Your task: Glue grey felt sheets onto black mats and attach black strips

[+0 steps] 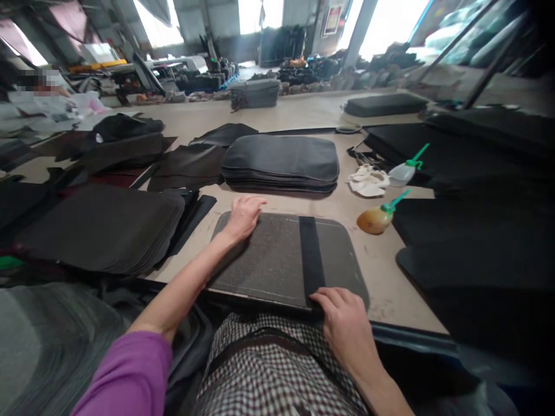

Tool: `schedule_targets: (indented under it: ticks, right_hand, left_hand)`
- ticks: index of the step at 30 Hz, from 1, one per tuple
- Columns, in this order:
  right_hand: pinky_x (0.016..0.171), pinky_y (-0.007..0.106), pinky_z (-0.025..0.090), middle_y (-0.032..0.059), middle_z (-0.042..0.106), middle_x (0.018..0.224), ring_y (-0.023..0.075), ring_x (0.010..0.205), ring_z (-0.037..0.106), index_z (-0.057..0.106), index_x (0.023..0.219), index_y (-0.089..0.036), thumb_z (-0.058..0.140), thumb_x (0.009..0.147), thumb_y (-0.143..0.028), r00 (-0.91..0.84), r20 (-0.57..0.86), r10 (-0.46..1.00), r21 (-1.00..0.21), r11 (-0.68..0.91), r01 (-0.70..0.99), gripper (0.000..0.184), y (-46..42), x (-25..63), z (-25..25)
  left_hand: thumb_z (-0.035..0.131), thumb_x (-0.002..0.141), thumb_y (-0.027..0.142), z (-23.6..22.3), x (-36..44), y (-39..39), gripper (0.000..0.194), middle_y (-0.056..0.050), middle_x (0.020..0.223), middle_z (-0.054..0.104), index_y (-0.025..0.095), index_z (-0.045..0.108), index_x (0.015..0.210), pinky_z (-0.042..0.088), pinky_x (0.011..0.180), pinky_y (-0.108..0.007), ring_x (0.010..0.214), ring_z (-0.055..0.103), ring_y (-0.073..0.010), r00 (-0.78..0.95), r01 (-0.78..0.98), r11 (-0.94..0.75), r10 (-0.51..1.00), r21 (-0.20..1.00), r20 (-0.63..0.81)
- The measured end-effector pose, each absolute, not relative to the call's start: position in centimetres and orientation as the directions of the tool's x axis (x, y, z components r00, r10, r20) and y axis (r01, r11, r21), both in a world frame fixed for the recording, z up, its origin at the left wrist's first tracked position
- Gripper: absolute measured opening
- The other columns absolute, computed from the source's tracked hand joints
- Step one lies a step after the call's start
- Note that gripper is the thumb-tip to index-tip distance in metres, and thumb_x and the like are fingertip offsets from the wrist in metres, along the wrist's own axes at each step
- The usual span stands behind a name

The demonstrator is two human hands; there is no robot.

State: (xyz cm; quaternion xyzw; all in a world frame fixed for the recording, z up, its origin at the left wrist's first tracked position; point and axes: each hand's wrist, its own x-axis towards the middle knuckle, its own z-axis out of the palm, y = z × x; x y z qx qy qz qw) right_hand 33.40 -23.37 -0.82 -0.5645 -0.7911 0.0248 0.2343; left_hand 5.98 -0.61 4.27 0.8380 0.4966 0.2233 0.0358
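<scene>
A dark grey rounded panel [269, 260] lies flat at the table's near edge, with stitching along its border. Across its right part runs a black strip [311, 254], from far edge to near edge. My left hand [245, 218] rests on the panel's far left part, fingers stretched towards the far edge and holding nothing. At the near edge, the fingers of my right hand [342, 315] are closed on the lower end of the black strip; the thumb is mostly hidden.
Behind the panel stands a stack of black rounded pieces [280, 162]. To the right are an amber glue bottle [375, 221], a clear bottle [402, 173] and a white cloth [368, 181]. Dark sheets [104, 225] are piled left, and more black sheets [477, 231] lie right.
</scene>
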Motion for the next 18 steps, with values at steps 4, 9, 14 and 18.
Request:
schedule_targets:
  ticks: [4,9,14,18]
  right_hand:
    - [0.087,0.041,0.042,0.0071,0.071,0.093,0.0255,0.094,0.062,0.065,0.091,-0.019,0.046,0.087,0.001,-0.166,0.342,0.925,-0.359,0.292,0.887,0.028,-23.4,33.1,0.0]
    - [0.09,0.041,0.045,0.012,0.069,0.119,0.0271,0.105,0.063,0.062,0.112,-0.018,0.045,0.093,-0.007,-0.143,0.463,0.875,-0.318,0.315,0.894,0.027,-23.2,32.6,0.8]
    - [0.094,0.045,0.047,0.0136,0.067,0.126,0.0285,0.112,0.064,0.061,0.123,-0.019,0.045,0.099,-0.012,-0.149,0.519,0.842,-0.337,0.361,0.869,0.029,-22.8,31.7,1.9]
    - [0.101,0.043,0.05,0.0116,0.068,0.125,0.026,0.115,0.065,0.063,0.122,-0.022,0.047,0.101,-0.016,-0.139,0.484,0.864,-0.547,0.422,0.723,0.027,-22.5,30.1,3.1]
  left_hand:
    - [0.041,0.094,0.011,4.3,-5.3,-2.5,0.044,-0.014,0.136,0.07,0.026,0.067,0.126,0.019,0.117,-0.064,0.141,0.048,-0.0324,0.297,0.924,-0.352,0.907,0.151,0.299]
    - [0.044,0.091,0.013,2.7,-12.7,-4.9,0.043,-0.01,0.113,0.078,0.031,0.071,0.119,0.02,0.119,-0.065,0.132,0.055,-0.031,0.272,0.95,-0.302,0.926,0.083,0.263]
    - [0.046,0.092,0.014,1.9,-13.9,-4.9,0.04,-0.01,0.099,0.075,0.03,0.075,0.115,0.023,0.124,-0.055,0.113,0.063,-0.0275,0.229,0.965,-0.258,0.919,0.052,0.322]
    - [0.054,0.096,0.029,3.8,-14.3,-4.8,0.028,-0.01,0.109,0.075,0.024,0.073,0.115,0.036,0.118,-0.054,0.109,0.065,-0.027,0.125,0.97,-0.202,0.893,0.136,0.432]
